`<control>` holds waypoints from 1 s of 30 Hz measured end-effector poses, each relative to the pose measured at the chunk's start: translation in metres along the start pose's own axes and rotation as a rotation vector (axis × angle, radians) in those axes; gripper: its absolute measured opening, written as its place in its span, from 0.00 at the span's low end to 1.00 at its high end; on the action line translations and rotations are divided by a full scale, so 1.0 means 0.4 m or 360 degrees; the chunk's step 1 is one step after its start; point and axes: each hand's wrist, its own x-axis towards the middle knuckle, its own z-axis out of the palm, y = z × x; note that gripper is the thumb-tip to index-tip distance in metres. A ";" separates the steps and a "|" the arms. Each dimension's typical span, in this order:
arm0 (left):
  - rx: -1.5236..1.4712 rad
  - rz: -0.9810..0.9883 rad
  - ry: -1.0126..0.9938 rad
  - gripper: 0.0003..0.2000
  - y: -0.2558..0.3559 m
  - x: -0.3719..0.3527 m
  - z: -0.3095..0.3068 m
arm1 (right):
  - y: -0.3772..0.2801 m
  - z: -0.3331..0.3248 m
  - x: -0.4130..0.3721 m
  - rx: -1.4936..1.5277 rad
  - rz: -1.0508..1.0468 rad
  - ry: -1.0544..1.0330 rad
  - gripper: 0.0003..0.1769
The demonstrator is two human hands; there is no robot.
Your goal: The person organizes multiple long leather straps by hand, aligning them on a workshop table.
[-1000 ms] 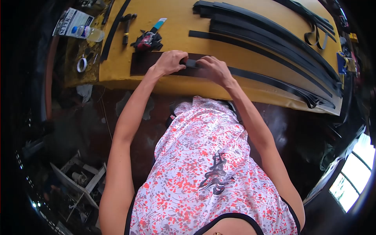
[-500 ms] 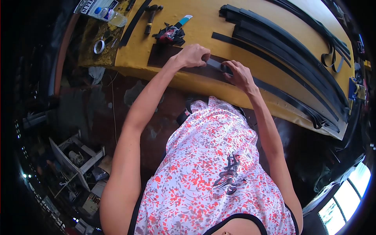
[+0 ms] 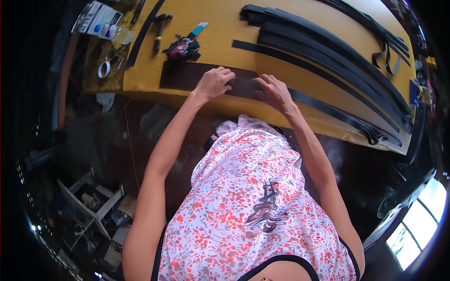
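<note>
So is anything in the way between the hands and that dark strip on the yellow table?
No, nothing visible. The left hand and right hand both rest directly on the dark strip.

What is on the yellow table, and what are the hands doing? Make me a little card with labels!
Table: yellow top, dark mat at its near edge
Left hand: fingers curled, pressing on the black strip
Right hand: flat on the same strip
Far side: pile of long black strips
Also there: blue-handled knife, tape roll, water bottle
</note>
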 end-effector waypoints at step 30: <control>0.0295 -0.0268 -0.0319 0.17 0.058 0.032 -0.013 | 0.702 -0.541 -0.857 -0.0449 0.0617 0.0046 0.12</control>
